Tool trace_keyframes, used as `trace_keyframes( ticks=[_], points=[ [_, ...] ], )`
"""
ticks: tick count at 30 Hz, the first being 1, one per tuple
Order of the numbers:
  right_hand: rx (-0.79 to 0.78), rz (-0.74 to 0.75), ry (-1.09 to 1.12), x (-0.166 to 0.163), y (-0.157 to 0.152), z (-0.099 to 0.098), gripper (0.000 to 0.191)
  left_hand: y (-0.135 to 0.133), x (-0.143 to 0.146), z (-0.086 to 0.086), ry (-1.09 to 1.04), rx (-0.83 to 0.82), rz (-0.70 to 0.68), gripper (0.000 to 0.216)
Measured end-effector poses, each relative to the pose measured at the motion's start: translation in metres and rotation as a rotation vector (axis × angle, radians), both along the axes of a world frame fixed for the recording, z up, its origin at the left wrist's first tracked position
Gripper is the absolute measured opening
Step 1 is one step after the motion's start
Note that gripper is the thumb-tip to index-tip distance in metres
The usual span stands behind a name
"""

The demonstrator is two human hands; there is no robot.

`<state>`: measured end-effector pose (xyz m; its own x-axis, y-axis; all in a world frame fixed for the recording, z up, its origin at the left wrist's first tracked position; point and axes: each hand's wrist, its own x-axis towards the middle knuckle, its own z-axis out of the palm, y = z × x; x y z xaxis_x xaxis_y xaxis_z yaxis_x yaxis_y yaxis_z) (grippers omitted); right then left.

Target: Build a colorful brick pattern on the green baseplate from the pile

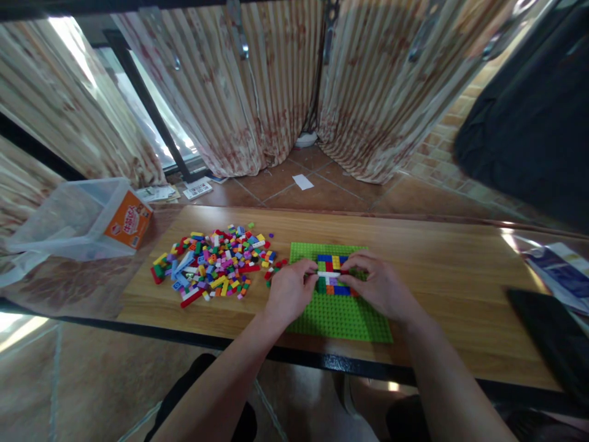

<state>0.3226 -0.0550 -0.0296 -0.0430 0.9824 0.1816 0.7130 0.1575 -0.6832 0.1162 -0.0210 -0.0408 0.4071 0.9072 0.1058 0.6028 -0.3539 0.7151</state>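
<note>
A long white brick [328,274] spans the gap between my two hands, over a patch of coloured bricks. My left hand [291,291] pinches its left end with thumb and forefinger. At its right end, the closed fingertips of my right hand [375,282] grip it too. Beneath lies a green baseplate [340,322], with blue, yellow, red, purple and orange bricks [335,263] set in a block near its middle. My right hand covers part of that block's right side. Whether the white brick is pressed down or just above the others I cannot tell.
Left of the baseplate spreads a loose pile of coloured bricks [221,261] on the wooden table [451,270]. A clear plastic bin [83,221] with an orange label stands beyond the table's left end. At the right edge are a dark flat object [547,331] and some printed papers [561,273].
</note>
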Motion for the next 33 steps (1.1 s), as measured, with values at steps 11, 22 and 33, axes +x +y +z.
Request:
trace_keyframes(
  ticks=[11, 22, 33],
  points=[
    [-0.011, 0.006, 0.03, 0.004, 0.001, -0.004, 0.009, -0.002, 0.003, 0.001, 0.043, -0.01, 0.016, 0.017],
    [0.023, -0.252, 0.022, 0.01, 0.008, -0.011, 0.027, 0.001, 0.002, 0.011, 0.062, -0.001, 0.044, 0.023],
    [-0.029, -0.235, -0.041, 0.004, 0.007, -0.021, 0.05, 0.004, 0.008, 0.01, 0.068, -0.031, 0.077, 0.022]
  ],
)
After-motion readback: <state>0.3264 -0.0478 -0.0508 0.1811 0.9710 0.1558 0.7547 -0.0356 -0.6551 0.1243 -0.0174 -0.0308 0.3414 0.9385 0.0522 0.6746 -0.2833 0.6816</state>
